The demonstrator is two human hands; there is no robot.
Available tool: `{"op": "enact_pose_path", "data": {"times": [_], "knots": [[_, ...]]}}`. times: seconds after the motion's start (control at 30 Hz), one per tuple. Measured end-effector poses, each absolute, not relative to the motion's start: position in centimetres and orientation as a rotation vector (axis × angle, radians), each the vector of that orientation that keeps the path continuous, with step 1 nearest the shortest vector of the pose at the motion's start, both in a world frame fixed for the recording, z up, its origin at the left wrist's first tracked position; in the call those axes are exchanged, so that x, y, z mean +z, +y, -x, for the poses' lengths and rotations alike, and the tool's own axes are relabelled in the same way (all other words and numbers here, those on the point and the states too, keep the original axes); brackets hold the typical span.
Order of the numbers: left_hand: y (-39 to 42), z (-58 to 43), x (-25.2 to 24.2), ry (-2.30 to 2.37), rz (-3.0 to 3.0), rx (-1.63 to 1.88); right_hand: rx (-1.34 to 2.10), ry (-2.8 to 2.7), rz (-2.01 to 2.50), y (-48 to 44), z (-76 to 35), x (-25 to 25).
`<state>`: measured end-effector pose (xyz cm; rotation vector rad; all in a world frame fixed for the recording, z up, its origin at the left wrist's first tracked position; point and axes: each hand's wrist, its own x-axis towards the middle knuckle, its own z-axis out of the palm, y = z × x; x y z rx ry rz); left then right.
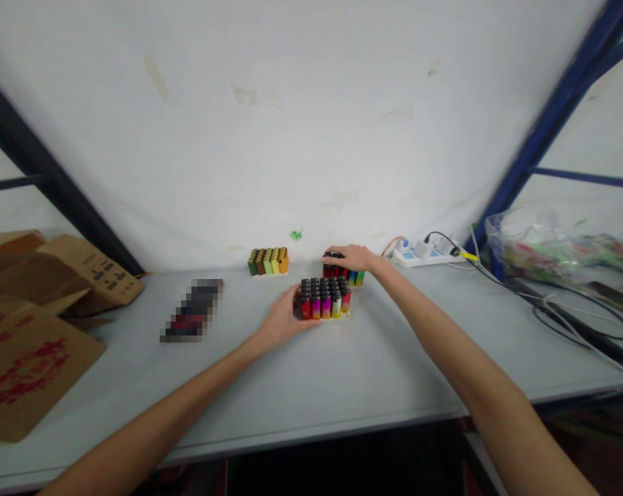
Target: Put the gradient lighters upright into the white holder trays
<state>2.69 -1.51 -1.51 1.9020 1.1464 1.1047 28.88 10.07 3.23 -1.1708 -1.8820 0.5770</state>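
A tray of lighters [325, 300] in mixed red, purple, yellow and white, with black tops, stands upright on the table before me. My left hand [284, 318] is closed around its left side, the thumb along the front lower edge. Just behind stands a second tray of lighters [356, 277], its visible ones red, blue and green. My right hand [348, 257] curves over the top of that rear tray, fingers pointing left and wrapped over it; its thumb is hidden. Further left, by the wall, a third tray holds green, brown, yellow and orange lighters [268, 262].
A pixelated dark flat object [193, 310] lies on the table [342, 393] at left. Opened cardboard boxes [43, 358] crowd the left end. A white power strip [425, 253] with plugs, loose cables [569, 320] and a clear plastic bag [543, 238] lie at right. Blue shelf posts [543, 131] rise there.
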Motion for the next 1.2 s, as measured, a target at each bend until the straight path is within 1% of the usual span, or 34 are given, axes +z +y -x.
{"op": "enact_pose_path", "data": {"times": [0.23,0.37,0.47,0.57,0.67,0.77,0.87,1.03,1.2], "knots": [[-2.7,0.1,-1.2,1.295,-1.883,1.171,0.382,-2.098,1.314,5.6,-32.6,3.2],[-1.4,0.7,-1.4,1.348,-1.79,1.256,0.222,-2.257,1.445,2.0,-32.2,3.4],[0.7,-0.4,-1.3,1.426,-1.947,1.134,0.175,-2.402,1.57,-0.3,-30.4,4.1],[2.7,-2.0,-1.1,1.462,-2.086,1.035,0.171,-2.419,1.719,-1.9,-28.6,5.0],[3.6,-2.5,-1.4,1.413,-2.149,1.033,0.172,-2.411,1.68,-3.2,-27.8,5.4],[2.7,-1.5,-2.2,1.471,-2.116,1.03,0.056,-2.44,1.539,-4.3,-27.8,5.2],[0.3,0.2,-2.9,1.544,-2.128,1.119,-0.099,-2.502,1.524,-4.7,-28.0,4.6],[-3.5,0.7,-2.4,1.342,-2.346,1.126,-0.208,-2.483,1.651,-4.1,-27.2,4.0],[-4.4,-1.9,-1.8,1.222,-2.375,1.072,-0.192,-2.288,1.882,-4.4,-24.5,3.9]]}}
